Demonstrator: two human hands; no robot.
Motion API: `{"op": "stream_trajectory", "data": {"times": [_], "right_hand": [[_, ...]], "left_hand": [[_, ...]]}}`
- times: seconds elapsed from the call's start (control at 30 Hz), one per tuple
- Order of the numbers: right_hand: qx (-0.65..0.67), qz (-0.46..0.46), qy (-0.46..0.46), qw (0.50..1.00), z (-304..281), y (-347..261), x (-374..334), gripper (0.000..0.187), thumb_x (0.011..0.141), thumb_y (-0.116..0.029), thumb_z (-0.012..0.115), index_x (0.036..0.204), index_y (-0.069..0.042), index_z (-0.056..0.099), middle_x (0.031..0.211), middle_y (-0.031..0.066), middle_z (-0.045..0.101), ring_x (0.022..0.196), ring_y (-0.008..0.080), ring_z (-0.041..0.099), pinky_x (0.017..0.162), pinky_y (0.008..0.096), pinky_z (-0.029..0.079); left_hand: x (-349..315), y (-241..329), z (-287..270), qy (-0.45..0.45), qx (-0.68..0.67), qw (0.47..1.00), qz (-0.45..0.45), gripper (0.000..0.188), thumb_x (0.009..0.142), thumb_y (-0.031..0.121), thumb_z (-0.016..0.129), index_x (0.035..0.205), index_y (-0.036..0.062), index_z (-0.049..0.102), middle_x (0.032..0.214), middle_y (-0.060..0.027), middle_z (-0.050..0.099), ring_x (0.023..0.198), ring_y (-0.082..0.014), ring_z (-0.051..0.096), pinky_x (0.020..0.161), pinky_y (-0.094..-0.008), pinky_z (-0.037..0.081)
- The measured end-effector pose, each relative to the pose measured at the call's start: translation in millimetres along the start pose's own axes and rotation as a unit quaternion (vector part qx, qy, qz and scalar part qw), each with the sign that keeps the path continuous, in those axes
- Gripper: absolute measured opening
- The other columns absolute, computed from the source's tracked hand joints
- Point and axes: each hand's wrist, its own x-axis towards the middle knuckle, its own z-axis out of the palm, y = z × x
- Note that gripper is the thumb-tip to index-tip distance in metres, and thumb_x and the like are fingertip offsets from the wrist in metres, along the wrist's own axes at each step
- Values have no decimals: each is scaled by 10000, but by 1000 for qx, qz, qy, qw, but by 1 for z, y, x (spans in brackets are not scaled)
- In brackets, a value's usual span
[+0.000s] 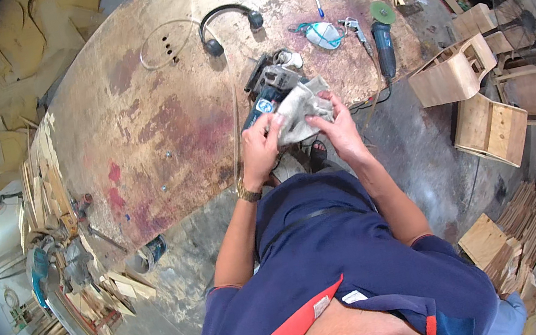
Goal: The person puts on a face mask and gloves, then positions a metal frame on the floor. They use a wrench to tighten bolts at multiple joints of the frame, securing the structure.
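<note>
A crumpled grey-white cloth (296,120) is stretched between my two hands at the near edge of the worn wooden table (138,135). My left hand (260,149), with a watch at the wrist, pinches its left side. On the right side, the thumb and fingers of my right hand (343,132) are closed on the fabric. Just beyond, a blue and grey power tool (279,77) lies on the tabletop, partly hidden by the cloth and my left hand. Its exact kind cannot be made out.
Black headphones (214,47) lie farther back. To the right are a white mask (323,36) with teal straps, a blue pen (319,6), an air blow gun (352,24) and an angle grinder (385,49). Wooden box-like pieces (490,131) stand on the floor at right.
</note>
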Motion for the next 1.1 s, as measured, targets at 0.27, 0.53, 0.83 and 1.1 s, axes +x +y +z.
{"op": "stream_trajectory", "data": {"times": [0.27,0.53,0.83,1.1], "right_hand": [[-329,-277,95,898,39,-15,-13,543,829,-95,835,1296,-16,569,1136,100,654,1033,133,624,893,303,514],[-222,-85,-124,963,44,25,-21,199,856,-115,779,991,2,691,747,92,698,659,186,674,640,345,538],[-402,-131,-178,889,60,25,-31,278,934,-214,611,778,13,647,717,252,659,693,453,673,635,528,529],[-427,-177,-202,863,68,24,-29,262,949,-240,599,840,-13,672,742,228,675,722,435,684,645,532,524]], "left_hand": [[-15,5,4,138,-120,982,-37,359,1040,200,682,738,51,561,701,91,489,659,-18,388,546,-252,329],[-47,-23,-13,33,-78,994,-74,445,944,224,813,667,80,497,669,107,449,628,-23,359,507,-265,285],[-89,15,-18,139,226,955,134,216,876,72,776,1048,22,655,1006,-160,683,915,-356,680,801,-419,546],[-119,-1,-10,93,349,928,96,239,966,29,620,1203,3,628,946,-176,686,847,-350,674,763,-412,547]]}}
